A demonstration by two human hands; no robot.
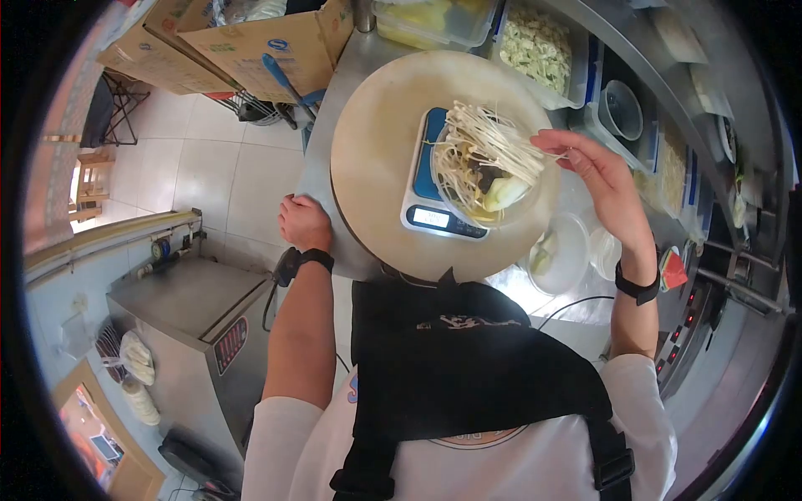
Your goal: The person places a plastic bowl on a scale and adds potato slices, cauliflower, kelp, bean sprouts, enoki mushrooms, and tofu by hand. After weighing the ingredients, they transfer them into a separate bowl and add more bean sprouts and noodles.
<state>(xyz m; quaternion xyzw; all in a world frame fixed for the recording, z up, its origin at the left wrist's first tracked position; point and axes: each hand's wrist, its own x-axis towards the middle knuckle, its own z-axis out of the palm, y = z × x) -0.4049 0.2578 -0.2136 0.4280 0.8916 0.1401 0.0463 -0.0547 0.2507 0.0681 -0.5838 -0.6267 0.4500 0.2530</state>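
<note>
A round cutting board (376, 125) lies on the steel counter with a digital kitchen scale (430, 159) on it, its display lit. On the scale rests a clear bowl (451, 204) of bean sprouts, dark fungus and a pale green leafy piece, topped by a bundle of enoki mushrooms (493, 138). At the bowl's right side, my right hand (603, 175) pinches a few thin enoki strands by their ends. My left hand (305, 224) is curled closed by the counter's left edge, left of the board, with nothing visible in it.
Tubs of chopped vegetables (535, 50) and a lidded container (434, 21) line the back. Right of the board sit a white bowl (558, 255) and a clear cup (605, 250). Cardboard boxes (267, 50) stand back left; a steel cabinet (184, 301) is at left.
</note>
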